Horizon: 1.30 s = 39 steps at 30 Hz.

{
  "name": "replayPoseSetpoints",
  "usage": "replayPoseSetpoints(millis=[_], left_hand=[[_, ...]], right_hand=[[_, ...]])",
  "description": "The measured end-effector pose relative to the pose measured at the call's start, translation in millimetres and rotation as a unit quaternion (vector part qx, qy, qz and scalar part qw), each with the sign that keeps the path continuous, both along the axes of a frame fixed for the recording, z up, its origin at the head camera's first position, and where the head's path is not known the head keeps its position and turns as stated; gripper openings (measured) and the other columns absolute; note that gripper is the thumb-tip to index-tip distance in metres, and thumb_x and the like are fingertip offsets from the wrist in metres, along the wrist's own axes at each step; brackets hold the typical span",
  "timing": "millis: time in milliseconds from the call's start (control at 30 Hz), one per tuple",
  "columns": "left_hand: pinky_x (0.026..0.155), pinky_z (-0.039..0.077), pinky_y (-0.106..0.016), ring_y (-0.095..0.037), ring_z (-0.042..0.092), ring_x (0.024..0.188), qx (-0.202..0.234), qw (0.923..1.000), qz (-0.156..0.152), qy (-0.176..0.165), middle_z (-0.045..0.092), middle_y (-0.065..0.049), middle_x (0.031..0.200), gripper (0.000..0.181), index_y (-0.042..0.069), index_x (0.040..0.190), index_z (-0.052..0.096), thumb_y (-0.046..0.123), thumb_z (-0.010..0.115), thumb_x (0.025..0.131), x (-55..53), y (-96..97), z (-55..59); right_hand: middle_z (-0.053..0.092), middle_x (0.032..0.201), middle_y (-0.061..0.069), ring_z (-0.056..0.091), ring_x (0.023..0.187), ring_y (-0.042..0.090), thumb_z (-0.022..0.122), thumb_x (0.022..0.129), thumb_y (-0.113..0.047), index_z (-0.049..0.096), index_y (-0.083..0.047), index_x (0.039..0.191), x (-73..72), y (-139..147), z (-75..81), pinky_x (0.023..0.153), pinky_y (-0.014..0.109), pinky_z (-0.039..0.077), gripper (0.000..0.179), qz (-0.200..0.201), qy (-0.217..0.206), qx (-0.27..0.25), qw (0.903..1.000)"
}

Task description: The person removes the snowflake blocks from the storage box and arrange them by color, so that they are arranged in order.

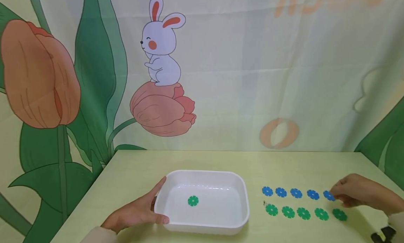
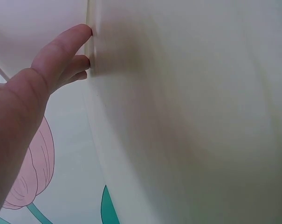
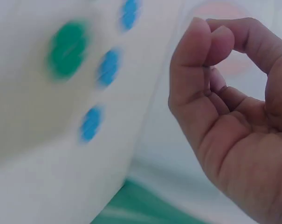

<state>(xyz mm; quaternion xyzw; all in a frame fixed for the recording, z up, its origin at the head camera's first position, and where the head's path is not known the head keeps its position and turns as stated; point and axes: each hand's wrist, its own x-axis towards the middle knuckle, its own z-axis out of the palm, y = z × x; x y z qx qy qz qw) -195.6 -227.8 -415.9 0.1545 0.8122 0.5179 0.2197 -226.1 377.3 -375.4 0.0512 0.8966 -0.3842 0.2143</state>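
My left hand (image 1: 135, 209) holds a white rectangular tray (image 1: 217, 205) by its left end, thumb at the near corner and forefinger at the far one. One green snowflake building disc (image 1: 193, 201) lies inside the tray. Over the right end of a row of blue discs (image 1: 296, 193) is my right hand (image 1: 359, 190), its fingers curled. It partly covers the last blue disc (image 1: 327, 195). In the right wrist view the hand (image 3: 229, 126) has thumb and forefinger tips together, and no disc shows between them. A row of green discs (image 1: 303, 213) lies nearer me.
The pale table (image 1: 205, 160) ends at a fabric backdrop (image 1: 227, 78) printed with a rabbit and tulips. A tiny dark mark (image 1: 264, 202) sits between the two rows at their left end. Something black (image 1: 383, 234) shows by the right sleeve.
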Motion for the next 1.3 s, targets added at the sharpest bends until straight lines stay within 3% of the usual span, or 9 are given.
replayPoseSetpoints(millis=[133, 300, 667, 933, 1300], left_hand=[[0.104, 0.04, -0.044, -0.031, 0.05, 0.122, -0.003, 1.0, 0.001, 0.002, 0.032, -0.025, 0.152, 0.122, 0.015, 0.16, -0.01, 0.027, 0.084, 0.083, 0.9, -0.7, 0.1], [0.106, 0.039, -0.048, -0.031, 0.049, 0.123, -0.008, 0.9999, 0.004, 0.005, 0.031, -0.024, 0.153, 0.122, 0.016, 0.16, -0.01, 0.027, 0.084, 0.083, 0.7, -1.2, -1.1], [0.107, 0.037, -0.05, -0.032, 0.048, 0.125, -0.017, 0.9997, 0.016, 0.001, 0.032, -0.025, 0.153, 0.122, 0.018, 0.161, -0.009, 0.026, 0.084, 0.082, 2.3, -1.0, -0.9], [0.108, 0.037, -0.054, -0.033, 0.048, 0.125, -0.011, 0.9998, 0.018, 0.001, 0.028, -0.022, 0.155, 0.122, 0.017, 0.161, -0.009, 0.027, 0.084, 0.082, 0.9, -0.5, -0.3], [0.108, 0.036, -0.055, -0.034, 0.048, 0.125, -0.011, 0.9997, 0.023, -0.007, 0.029, -0.022, 0.155, 0.122, 0.017, 0.161, -0.008, 0.026, 0.085, 0.082, 0.6, 0.1, -0.2]], right_hand=[[0.052, 0.063, 0.0, 0.056, 0.063, 0.015, 0.057, 0.095, -0.015, 0.057, -0.009, 0.069, -8.3, -33, 18.2, 0.063, 0.029, 0.052, 0.027, 0.063, 0.033, -0.017, 0.9973], [0.055, 0.071, 0.004, 0.057, 0.069, 0.018, 0.06, 0.095, -0.014, 0.064, -0.002, 0.081, -19.2, -80, 30.1, 0.07, 0.031, 0.056, 0.019, 0.082, 0.052, -0.032, 0.9947], [0.059, 0.078, 0.006, 0.058, 0.068, 0.015, 0.063, 0.092, -0.013, 0.064, 0.001, 0.083, -32.8, -183, 33.6, 0.072, 0.032, 0.058, 0.016, 0.133, 0.059, -0.117, 0.9823], [0.062, 0.079, 0.01, 0.053, 0.064, 0.013, 0.066, 0.089, -0.01, 0.066, 0.002, 0.082, -37.5, -237, 33.3, 0.068, 0.028, 0.056, 0.013, 0.149, 0.041, -0.151, 0.9764], [0.06, 0.071, 0.007, 0.055, 0.059, 0.015, 0.068, 0.089, -0.007, 0.066, -0.001, 0.076, -39.8, -297, 30.7, 0.067, 0.028, 0.057, 0.014, 0.174, 0.015, -0.127, 0.9764]])
